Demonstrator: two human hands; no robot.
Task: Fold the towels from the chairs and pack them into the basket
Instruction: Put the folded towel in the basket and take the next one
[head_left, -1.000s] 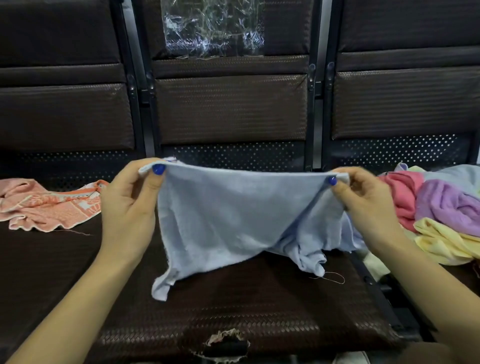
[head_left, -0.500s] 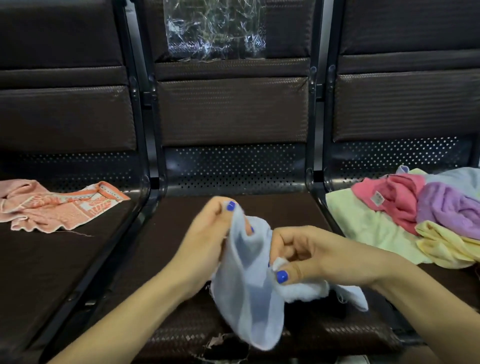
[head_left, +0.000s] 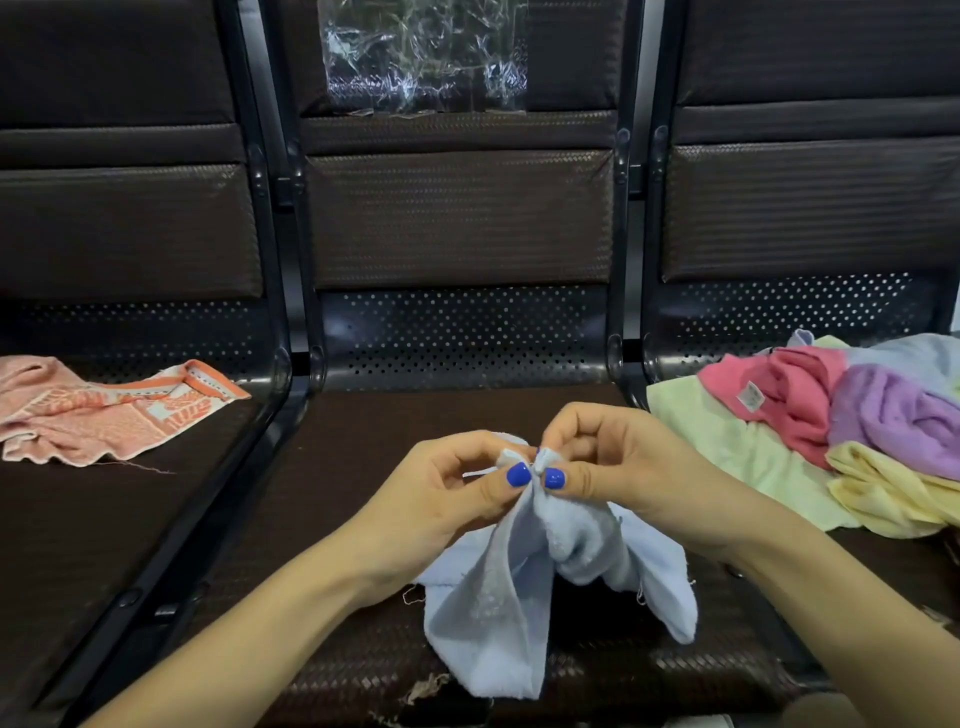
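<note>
both hands (head_left: 535, 483) pinching blue towel (head_left: 524, 587), corners hidden

2 bare forearms, no sleeves, left hand (head_left: 441, 499) and right hand (head_left: 618, 467) with glossy blue-painted thumbnails

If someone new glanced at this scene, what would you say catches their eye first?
Front and centre, the left hand and right hand pinch the gathered corners of a pale blue towel together above the middle seat. A bright heap of towels sits on the right seat, and an orange patterned towel lies on the left one.
</note>
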